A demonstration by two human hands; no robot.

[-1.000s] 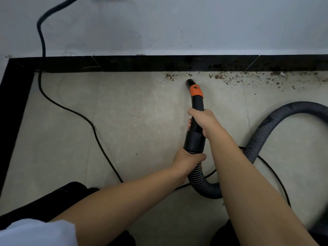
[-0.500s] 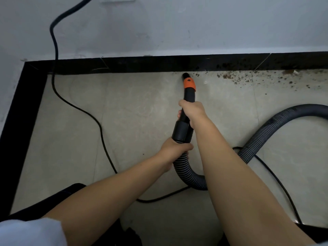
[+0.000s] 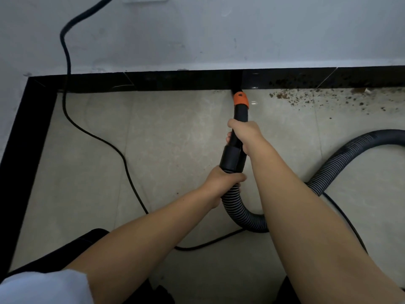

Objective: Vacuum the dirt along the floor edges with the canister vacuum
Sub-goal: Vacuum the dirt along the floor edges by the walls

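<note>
While both hands gripped it, the vacuum wand (image 3: 235,141) ran nearly upright through the middle of the head view, its long axis leaning slightly right toward the top and its orange-collared nozzle (image 3: 240,99) pointing at the black baseboard (image 3: 153,81), the tip meeting that strip. The right hand (image 3: 244,133) was curled round the black tube just below the collar; the left hand (image 3: 221,183) was wrapped round the ribbed hose (image 3: 328,170) where it joined the cuff. That hose looped down behind the right forearm and swept off to the right edge. Brown dirt (image 3: 311,97) lay scattered at upper right, along the edge of the pale tiled floor (image 3: 153,150). A black power cord (image 3: 65,51) dropped down the grey wall (image 3: 263,29) at upper left and snaked across the tiles.
</note>
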